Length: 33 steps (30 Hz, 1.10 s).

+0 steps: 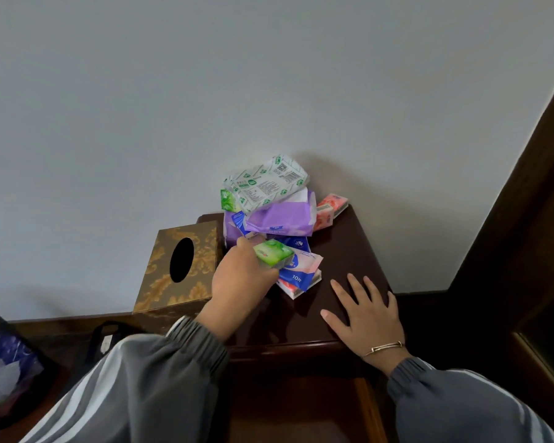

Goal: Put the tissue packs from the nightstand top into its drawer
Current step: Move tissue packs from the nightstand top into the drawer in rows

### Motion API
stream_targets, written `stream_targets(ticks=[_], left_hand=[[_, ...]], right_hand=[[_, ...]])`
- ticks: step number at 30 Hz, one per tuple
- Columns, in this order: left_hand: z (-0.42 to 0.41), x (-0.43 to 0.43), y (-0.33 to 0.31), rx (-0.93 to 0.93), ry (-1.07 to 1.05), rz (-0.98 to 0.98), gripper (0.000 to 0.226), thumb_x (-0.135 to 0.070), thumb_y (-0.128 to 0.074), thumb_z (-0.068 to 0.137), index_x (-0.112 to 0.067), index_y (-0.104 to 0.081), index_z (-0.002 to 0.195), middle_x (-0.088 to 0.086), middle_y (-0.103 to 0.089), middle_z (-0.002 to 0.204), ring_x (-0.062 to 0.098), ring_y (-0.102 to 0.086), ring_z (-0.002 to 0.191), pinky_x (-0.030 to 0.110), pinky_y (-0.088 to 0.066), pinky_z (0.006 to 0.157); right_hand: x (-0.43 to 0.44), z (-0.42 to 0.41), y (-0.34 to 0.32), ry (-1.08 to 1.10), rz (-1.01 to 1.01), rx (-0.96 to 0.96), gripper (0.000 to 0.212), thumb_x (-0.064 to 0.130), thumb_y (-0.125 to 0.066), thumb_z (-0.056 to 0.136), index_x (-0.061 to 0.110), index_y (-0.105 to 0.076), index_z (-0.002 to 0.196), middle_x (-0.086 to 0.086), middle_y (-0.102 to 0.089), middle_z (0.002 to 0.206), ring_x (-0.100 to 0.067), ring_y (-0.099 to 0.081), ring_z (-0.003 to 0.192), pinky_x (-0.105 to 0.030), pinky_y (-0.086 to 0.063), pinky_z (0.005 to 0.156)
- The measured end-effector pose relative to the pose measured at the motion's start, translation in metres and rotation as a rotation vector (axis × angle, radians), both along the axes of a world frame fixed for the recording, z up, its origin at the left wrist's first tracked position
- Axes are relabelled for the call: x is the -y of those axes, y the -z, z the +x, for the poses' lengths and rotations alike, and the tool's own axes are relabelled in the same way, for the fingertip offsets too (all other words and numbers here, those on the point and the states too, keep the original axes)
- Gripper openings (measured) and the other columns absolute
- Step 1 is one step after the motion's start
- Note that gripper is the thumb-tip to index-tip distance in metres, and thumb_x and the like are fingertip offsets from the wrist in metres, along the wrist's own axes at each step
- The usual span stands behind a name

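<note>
A heap of tissue packs lies at the back of the dark wooden nightstand top (352, 251): a white-and-green pack (269, 183) on top, a purple pack (279, 219) under it, pink packs (330, 209) at the right, a blue-and-pink pack (301, 270) in front. My left hand (240, 276) grips a small green pack (274, 253) just above the heap's front. My right hand (365, 311) rests flat on the top near its front right edge, fingers spread. The drawer (301, 407) below stands pulled out, its inside dark.
A gold-patterned tissue box (179, 266) stands on the nightstand's left side, touching my left wrist area. A dark bag (103, 343) and a mesh bin with a blue liner (4, 362) sit at the lower left. A dark wooden frame (525, 219) borders the right.
</note>
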State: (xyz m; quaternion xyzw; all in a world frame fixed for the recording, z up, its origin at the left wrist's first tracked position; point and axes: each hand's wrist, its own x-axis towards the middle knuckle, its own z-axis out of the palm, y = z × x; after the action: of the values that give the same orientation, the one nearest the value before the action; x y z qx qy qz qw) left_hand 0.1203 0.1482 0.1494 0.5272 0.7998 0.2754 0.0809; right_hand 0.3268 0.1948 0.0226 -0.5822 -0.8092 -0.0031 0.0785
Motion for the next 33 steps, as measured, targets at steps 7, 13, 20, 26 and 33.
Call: stream_targets(ticks=[7,13,20,26,33], left_hand=[[-0.005,0.089,0.016,0.081,0.084,0.107,0.044,-0.038,-0.075,0.074,-0.020,-0.044,0.099,-0.002,-0.064,0.093,0.016,-0.063,0.082,0.035,-0.050,0.066],[-0.027,0.119,0.023,0.097,0.080,0.130,0.047,-0.044,-0.073,0.075,-0.027,-0.042,0.105,-0.010,-0.062,0.101,0.008,-0.061,0.086,0.028,-0.051,0.065],[-0.038,0.132,0.038,0.165,0.076,0.114,0.046,-0.045,-0.073,0.075,-0.033,-0.039,0.103,-0.014,-0.061,0.099,-0.001,-0.060,0.083,0.020,-0.051,0.061],[-0.029,0.128,0.058,0.270,0.059,0.062,0.051,-0.045,-0.074,0.075,-0.030,-0.040,0.111,-0.015,-0.059,0.103,0.002,-0.061,0.091,0.025,-0.056,0.071],[-0.012,0.115,0.062,0.362,0.015,0.086,0.053,-0.037,-0.074,0.079,-0.021,-0.042,0.118,-0.003,-0.061,0.113,0.011,-0.060,0.100,0.026,-0.051,0.076]], right_hand=[[0.000,-0.001,-0.020,0.038,-0.160,-0.275,0.060,0.067,-0.034,0.086,0.040,-0.034,0.140,0.011,-0.030,0.152,-0.014,-0.022,0.143,-0.051,-0.012,0.114],[-0.027,-0.058,-0.065,-0.031,-0.177,-0.441,0.088,0.071,-0.060,0.068,0.027,-0.034,0.139,0.001,-0.045,0.142,-0.024,-0.043,0.130,-0.048,-0.034,0.105],[-0.029,-0.091,-0.069,0.002,-0.159,-0.267,0.079,0.064,-0.069,0.064,0.023,-0.044,0.128,-0.012,-0.053,0.120,-0.037,-0.053,0.108,-0.041,-0.043,0.092],[-0.016,-0.033,-0.076,0.105,0.099,-0.437,0.061,0.049,-0.077,0.060,0.015,-0.059,0.107,-0.018,-0.062,0.099,-0.039,-0.056,0.093,-0.041,-0.045,0.078],[-0.008,0.010,-0.063,0.350,-0.147,-0.140,0.077,0.071,-0.062,0.066,0.019,-0.050,0.122,-0.015,-0.052,0.124,-0.036,-0.048,0.115,-0.041,-0.041,0.096]])
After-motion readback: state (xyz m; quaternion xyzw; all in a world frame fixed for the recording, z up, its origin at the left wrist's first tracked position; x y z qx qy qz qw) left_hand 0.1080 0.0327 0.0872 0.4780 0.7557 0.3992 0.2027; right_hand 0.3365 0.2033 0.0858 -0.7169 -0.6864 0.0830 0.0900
